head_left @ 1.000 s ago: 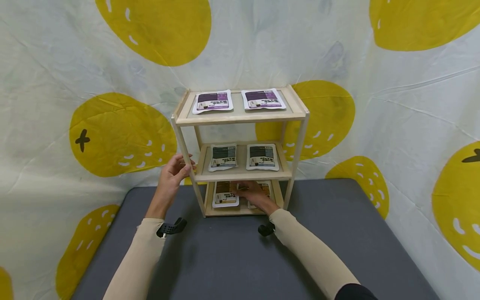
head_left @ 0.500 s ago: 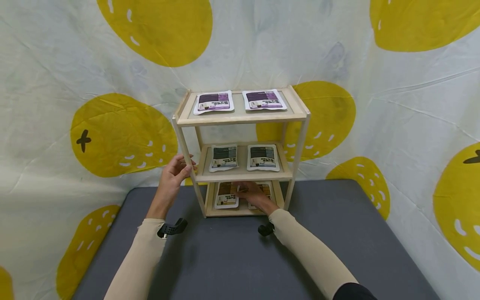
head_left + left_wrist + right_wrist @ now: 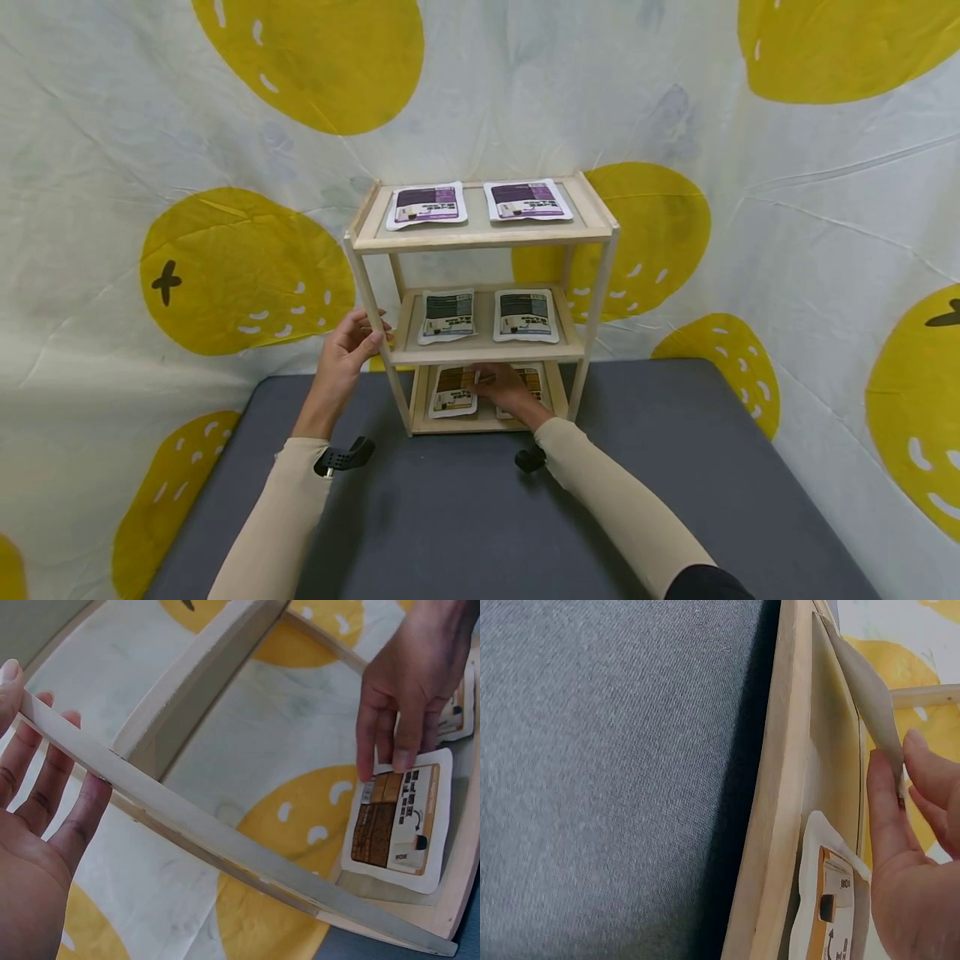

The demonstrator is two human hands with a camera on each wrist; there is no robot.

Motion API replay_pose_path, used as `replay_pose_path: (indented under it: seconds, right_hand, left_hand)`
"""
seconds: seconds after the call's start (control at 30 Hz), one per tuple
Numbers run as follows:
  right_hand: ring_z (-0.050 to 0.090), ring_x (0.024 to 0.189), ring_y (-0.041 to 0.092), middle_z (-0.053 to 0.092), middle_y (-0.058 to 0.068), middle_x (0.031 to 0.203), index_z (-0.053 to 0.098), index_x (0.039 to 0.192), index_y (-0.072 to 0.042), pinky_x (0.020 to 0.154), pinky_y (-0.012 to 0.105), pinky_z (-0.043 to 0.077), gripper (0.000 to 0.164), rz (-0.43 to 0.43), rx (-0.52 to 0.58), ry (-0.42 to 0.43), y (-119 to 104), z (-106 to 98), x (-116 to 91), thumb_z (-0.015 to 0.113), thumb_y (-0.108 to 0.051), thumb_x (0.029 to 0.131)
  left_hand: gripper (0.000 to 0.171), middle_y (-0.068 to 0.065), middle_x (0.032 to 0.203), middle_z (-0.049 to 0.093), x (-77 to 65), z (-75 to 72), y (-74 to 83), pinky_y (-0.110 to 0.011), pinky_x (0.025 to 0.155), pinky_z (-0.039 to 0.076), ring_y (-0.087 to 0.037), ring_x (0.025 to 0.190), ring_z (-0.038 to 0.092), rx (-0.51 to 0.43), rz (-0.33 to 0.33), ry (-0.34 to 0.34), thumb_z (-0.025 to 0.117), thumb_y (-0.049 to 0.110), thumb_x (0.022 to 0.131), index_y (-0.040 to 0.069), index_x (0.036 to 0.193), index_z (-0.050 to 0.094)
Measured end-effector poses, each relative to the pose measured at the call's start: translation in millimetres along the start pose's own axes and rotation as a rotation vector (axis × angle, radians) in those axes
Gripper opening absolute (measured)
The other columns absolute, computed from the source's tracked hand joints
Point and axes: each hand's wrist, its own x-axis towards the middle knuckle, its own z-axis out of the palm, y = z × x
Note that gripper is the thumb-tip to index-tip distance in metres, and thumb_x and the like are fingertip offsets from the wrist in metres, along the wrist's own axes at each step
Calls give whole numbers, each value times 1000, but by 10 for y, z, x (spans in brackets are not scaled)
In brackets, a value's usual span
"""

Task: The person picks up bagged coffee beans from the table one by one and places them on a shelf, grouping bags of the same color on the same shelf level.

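A three-tier wooden shelf (image 3: 483, 356) stands in the head view. My left hand (image 3: 340, 362) holds its front left post (image 3: 217, 821), thumb on one side and fingers on the other. On the bottom tier lie two white pouches with brown and orange labels. My right hand (image 3: 508, 390) reaches in under the middle tier and pinches the edge of the left pouch (image 3: 401, 825) between thumb and fingers. In the right wrist view that pouch (image 3: 866, 690) is edge-on, tilted up at the pinched side. The right pouch (image 3: 831, 900) is partly hidden by my right hand in the head view.
Two purple-labelled pouches (image 3: 427, 205) lie on the top tier. Two green-labelled pouches (image 3: 525, 315) lie on the middle tier, just above my right hand. The shelf stands at the back of a grey table (image 3: 450, 517), against a patterned cloth (image 3: 480, 92).
The left bottom pouch has shifted slightly right and straightened in my right hand's pinch. My left hand has stayed on the post.
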Motion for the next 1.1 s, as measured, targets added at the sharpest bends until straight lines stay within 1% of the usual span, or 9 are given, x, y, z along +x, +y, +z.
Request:
replay_pose_path:
  seconds: [0.13, 0.23, 0.37, 0.57, 0.7, 0.77, 0.83, 0.93, 1.1]
  right_hand:
    - [63, 116, 33, 58, 19, 135, 56, 144, -6, 90, 47, 55, 52, 5, -68, 14, 9, -4, 3, 72, -21, 96]
    - [63, 114, 33, 59, 19, 133, 53, 146, -6, 91, 48, 54, 55, 3, -105, 3, 0, -10, -2, 72, -21, 97]
    - [62, 115, 33, 59, 19, 133, 49, 149, -6, 94, 49, 53, 57, -11, -158, -13, -33, -28, -21, 70, -22, 98]
    - [61, 120, 35, 58, 21, 138, 47, 152, -9, 95, 50, 53, 58, -5, -210, -39, -80, -71, -35, 68, -22, 99]
    - [60, 123, 36, 56, 22, 142, 45, 153, -11, 95, 51, 53, 57, 11, -204, -70, -111, -89, -72, 65, -23, 101]
    - [61, 121, 35, 57, 20, 140, 46, 152, -10, 94, 50, 54, 55, 10, -216, -81, -120, -89, -89, 64, -25, 102]
    - [62, 118, 33, 59, 18, 137, 48, 151, -9, 93, 50, 54, 53, -3, -244, -89, -132, -86, -108, 62, -26, 103]
    - [64, 115, 29, 63, 14, 131, 49, 150, -10, 91, 48, 54, 52, -33, -298, -105, -179, -98, -154, 60, -30, 104]
    - [64, 116, 28, 64, 12, 130, 48, 151, -9, 90, 46, 55, 54, -97, -379, -162, -326, -150, -285, 58, -35, 105]
  left_hand:
    - [40, -28, 118, 58, 0, -3, 10, -27, 87, 56, -27, 104, 65, -3, -3, 0, 59, 15, 103, -2, 139, 51]
    - [41, -26, 119, 58, 1, -8, 13, -27, 87, 56, -29, 106, 64, -2, -8, -1, 59, 15, 104, -3, 140, 50]
    - [38, -29, 121, 57, 7, -8, 8, -27, 89, 56, -37, 109, 61, 1, -17, 2, 59, 15, 104, 2, 139, 53]
    - [35, -30, 122, 56, 26, -2, 4, -26, 91, 55, -38, 112, 59, 26, -19, 6, 60, 16, 103, 8, 137, 56]
    - [37, -14, 117, 63, 15, -10, 12, -27, 90, 55, -39, 110, 60, -1, -11, 0, 59, 14, 104, 3, 139, 53]
    - [39, -12, 116, 65, 4, -17, 13, -27, 89, 56, -39, 109, 61, -12, -6, 3, 58, 12, 104, 0, 140, 52]
    - [40, -8, 115, 65, -6, -23, 14, -27, 88, 57, -38, 109, 63, -14, -8, 12, 59, 11, 103, 0, 140, 52]
    - [40, -13, 118, 64, -23, -30, 19, -29, 89, 57, -38, 111, 63, -19, -11, 20, 60, 12, 103, 0, 140, 52]
    - [39, -9, 123, 61, -96, -68, 14, -32, 91, 57, -26, 112, 63, 17, -32, 28, 61, 16, 103, 5, 140, 53]
